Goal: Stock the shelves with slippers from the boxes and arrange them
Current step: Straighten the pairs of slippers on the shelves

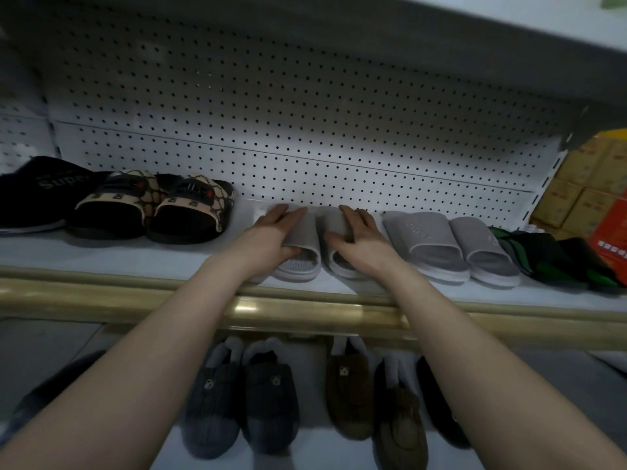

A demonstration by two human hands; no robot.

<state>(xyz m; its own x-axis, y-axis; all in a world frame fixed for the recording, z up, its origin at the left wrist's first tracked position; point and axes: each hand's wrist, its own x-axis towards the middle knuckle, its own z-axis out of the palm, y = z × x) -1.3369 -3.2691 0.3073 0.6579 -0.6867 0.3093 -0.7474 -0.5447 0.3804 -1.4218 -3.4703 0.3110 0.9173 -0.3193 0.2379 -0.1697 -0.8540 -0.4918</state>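
Note:
Two grey slide slippers stand side by side in the middle of the white shelf point(112, 262). My left hand point(271, 232) grips the left grey slipper point(302, 256), fingers over its strap and thumb inside the opening. My right hand point(356, 232) grips the right grey slipper point(334, 262) the same way. Both slippers rest on the shelf with their toes toward the pegboard.
Another grey pair point(451, 249) sits just right, then dark green-black slippers point(556, 259). Patterned beige-black slides point(152, 208) and a black fuzzy slipper point(40, 195) lie left. Yellow boxes point(590, 178) stand far right. Plush slippers point(244, 398) fill the lower shelf.

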